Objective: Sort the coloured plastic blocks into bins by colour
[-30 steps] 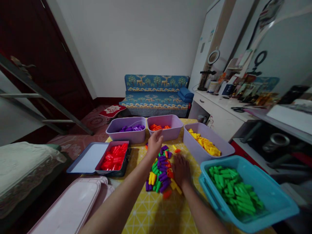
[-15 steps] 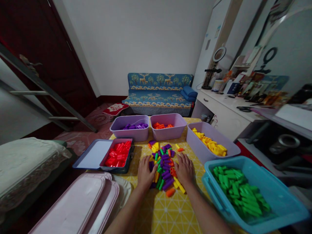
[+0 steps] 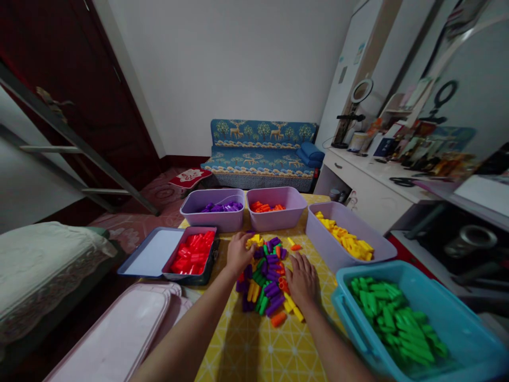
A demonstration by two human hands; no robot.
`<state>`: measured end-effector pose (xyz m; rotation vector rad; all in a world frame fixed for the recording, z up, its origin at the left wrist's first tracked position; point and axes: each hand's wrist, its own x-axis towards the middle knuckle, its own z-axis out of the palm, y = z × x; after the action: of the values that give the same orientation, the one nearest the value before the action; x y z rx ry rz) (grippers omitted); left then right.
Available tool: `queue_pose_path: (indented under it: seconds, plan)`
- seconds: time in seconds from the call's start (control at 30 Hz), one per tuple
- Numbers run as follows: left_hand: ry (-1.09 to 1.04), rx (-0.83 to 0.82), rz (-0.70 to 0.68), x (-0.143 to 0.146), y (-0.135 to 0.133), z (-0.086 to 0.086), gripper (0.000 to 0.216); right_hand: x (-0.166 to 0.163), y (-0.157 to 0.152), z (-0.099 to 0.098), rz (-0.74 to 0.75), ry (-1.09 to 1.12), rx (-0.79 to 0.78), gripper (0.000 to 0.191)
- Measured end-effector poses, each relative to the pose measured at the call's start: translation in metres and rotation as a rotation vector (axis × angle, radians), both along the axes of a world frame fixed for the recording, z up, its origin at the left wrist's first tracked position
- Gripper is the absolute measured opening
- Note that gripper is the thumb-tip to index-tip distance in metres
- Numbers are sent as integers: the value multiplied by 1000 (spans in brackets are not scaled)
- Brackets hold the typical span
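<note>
- Plastic pieces (image 3: 272, 289) lie in one mixed heap mid-table, between your hands, on the yellow cloth (image 3: 270, 353).
- Done, as far as you can judge: pieces sit grouped by colour, purple in the far-left bin (image 3: 214, 222), orange in the far-middle bin (image 3: 279, 218), yellow in the right bin (image 3: 323, 239), green in the near-right tub (image 3: 353, 323), red in the left case (image 3: 210, 265).
- Left over: that heap, mixing purple, green, yellow and orange.
- Count: three lilac bins, one teal tub, one case. Heaped pieces overlap too much to number.
- Your left hand (image 3: 239, 253) curls at the heap's far-left edge; whether it grips anything, I cannot tell.
- Your right hand (image 3: 303, 280) lies palm down, fingers loosely spread along the right edge, visibly holding nothing.
</note>
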<state>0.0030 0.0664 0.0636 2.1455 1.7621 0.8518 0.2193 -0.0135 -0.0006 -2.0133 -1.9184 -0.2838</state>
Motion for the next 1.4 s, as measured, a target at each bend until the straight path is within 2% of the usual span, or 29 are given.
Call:
queue_pose_path:
  seconds: [0.13,0.27,0.57,0.77,0.87,1.03,1.27,1.33,1.4]
  plan:
    - [147,-118,-77,6,29,-1,44,1,1,-3,1,2,8,44]
    - [168,-191,-117,9,41,-11,54,1,1,-3,2,4,14,43]
    - [56,-238,-222,4,37,-15,40,1,1,-2,-9,-1,7,44]
    - [-120,-280,-317,-6,23,-26,48,0,0,1,4,-15,4,43]
    - [-193,-264,-290,-13,10,-30,50,0,0,1,-5,-21,6,43]
    - [-452,-204,-220,-26,-15,-37,52,0,0,1,-1,-20,9,43]
    - [-396,-43,-19,-24,-64,-46,38,-1,0,3,1,-5,-8,43]
    - [-446,-34,28,-21,-68,-48,37,-1,0,4,3,-2,-10,43]
    - [-596,-78,58,-18,-63,-50,38,-1,0,4,4,3,-13,43]
